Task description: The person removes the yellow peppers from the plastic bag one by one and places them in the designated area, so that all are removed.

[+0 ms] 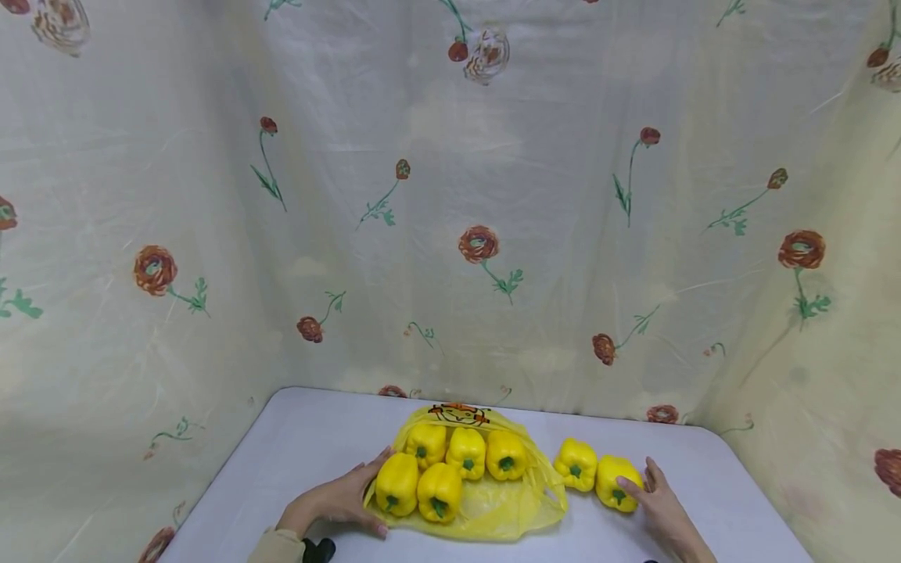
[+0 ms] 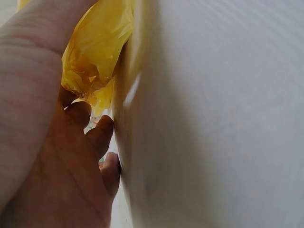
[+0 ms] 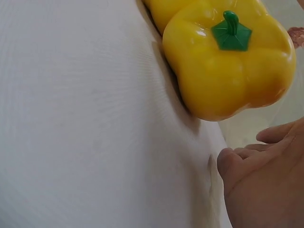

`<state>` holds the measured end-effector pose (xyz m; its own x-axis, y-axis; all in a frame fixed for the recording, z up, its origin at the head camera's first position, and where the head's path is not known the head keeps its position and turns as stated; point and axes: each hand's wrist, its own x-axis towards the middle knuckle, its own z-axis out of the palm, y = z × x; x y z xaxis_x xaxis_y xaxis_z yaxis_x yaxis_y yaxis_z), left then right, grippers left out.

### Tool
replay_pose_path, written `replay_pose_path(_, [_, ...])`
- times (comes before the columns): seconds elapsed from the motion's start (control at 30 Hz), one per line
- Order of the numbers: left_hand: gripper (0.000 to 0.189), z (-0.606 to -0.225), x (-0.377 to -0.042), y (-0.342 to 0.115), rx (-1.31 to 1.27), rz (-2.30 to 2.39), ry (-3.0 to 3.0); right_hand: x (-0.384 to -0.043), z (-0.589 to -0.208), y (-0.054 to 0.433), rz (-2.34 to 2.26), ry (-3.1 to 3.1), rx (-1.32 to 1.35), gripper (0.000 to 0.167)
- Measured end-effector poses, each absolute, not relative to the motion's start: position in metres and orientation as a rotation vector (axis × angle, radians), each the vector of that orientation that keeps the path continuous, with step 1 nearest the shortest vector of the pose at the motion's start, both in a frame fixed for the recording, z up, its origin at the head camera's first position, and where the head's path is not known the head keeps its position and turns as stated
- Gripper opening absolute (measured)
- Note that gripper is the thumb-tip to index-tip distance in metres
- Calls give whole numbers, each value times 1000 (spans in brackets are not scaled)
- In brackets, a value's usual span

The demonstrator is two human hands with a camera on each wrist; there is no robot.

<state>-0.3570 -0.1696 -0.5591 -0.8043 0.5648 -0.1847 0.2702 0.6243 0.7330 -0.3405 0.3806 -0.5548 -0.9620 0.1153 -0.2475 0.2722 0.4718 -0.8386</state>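
Right hand [image 1: 665,508] at four o'clock, dial centred on the bag and twelve toward the cloth: thumb and fingers spread wide apart, gripping nothing. Thumb overlaps the near yellow pepper [image 1: 609,474] in the head view; cannot tell whether it touches. Green stem faces roughly six. Second pepper [image 1: 575,463] sits just beside it, toward ten, both on the white table [image 1: 303,430].

Left hand [image 1: 343,497] at nine o'clock: fingers loosely bent, well parted from the thumb, lying along the edge of the yellow bag [image 1: 503,508]. Cannot tell whether it pinches any film.

Bag lies spread. Five more peppers [image 1: 466,452] rest within its outline, three toward twelve, two toward eight. Orange-and-black print [image 1: 459,414] at twelve, face-like, too small to read.

Beyond, at twelve: hanging cloth [image 1: 549,234], red-brown flowers, green stems.
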Motion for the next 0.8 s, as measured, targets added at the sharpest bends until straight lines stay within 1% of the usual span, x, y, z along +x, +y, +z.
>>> replay_pose_path(0.3, [122,-559,-356,-169,652,1003,2458,-338,-550,383,-1483,2548,367,124])
replay_pose_path(0.5, [123,-559,-357,-169,636,993,2467,-338,-547,384,-1477,2578,364,120])
replay_pose_path(0.8, [122,-561,-358,-170,649,996,2455,-338,-542,385,-1634,2571,321,112])
